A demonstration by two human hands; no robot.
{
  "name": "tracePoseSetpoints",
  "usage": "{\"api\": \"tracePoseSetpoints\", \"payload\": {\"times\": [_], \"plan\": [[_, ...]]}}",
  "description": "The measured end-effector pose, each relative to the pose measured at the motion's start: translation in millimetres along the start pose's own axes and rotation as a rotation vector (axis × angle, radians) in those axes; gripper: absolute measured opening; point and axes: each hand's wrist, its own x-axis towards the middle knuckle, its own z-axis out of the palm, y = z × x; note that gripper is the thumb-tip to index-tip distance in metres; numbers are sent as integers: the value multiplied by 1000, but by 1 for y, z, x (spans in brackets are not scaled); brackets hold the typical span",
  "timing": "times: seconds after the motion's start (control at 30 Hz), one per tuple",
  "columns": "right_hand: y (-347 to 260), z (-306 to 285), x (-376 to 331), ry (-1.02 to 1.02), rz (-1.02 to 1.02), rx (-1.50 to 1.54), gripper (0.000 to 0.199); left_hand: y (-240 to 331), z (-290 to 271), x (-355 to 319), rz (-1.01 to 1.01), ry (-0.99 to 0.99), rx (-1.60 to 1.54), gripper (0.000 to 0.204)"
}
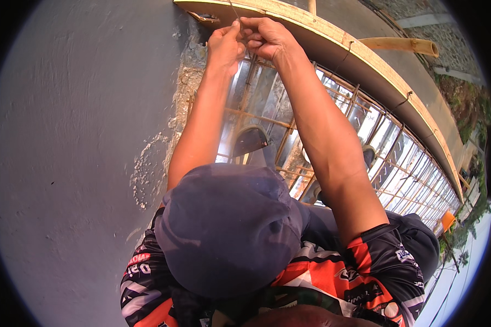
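Note:
Both my hands meet at the near end of a long plywood form board [294, 24], fingertips together. A thin dark wire [233, 8] runs over the board's top edge and down into my fingers. My left hand [226, 48] pinches it with thumb and forefinger. Close on its right, my right hand [268, 38] has its thumb and fingers closed at the same wire. Where the wire ends is hidden behind the fingers. More wire ties [348, 50] loop over the board further along.
A smooth grey plastered wall [82, 109] rises at left, its edge rough. Beneath my arms lies a rebar grid [267, 119] over shiny metal sheeting. My bent knee [229, 223] and shoe [251, 139] are close by. A bamboo pole [403, 45] juts out beyond the board.

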Motion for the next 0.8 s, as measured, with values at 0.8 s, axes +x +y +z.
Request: {"api": "tracePoseSetpoints", "payload": {"times": [0.8], "plan": [[-92,87,-87,-199,-1013,-2270,22,-13,-6,-2,348,100,291,33]]}}
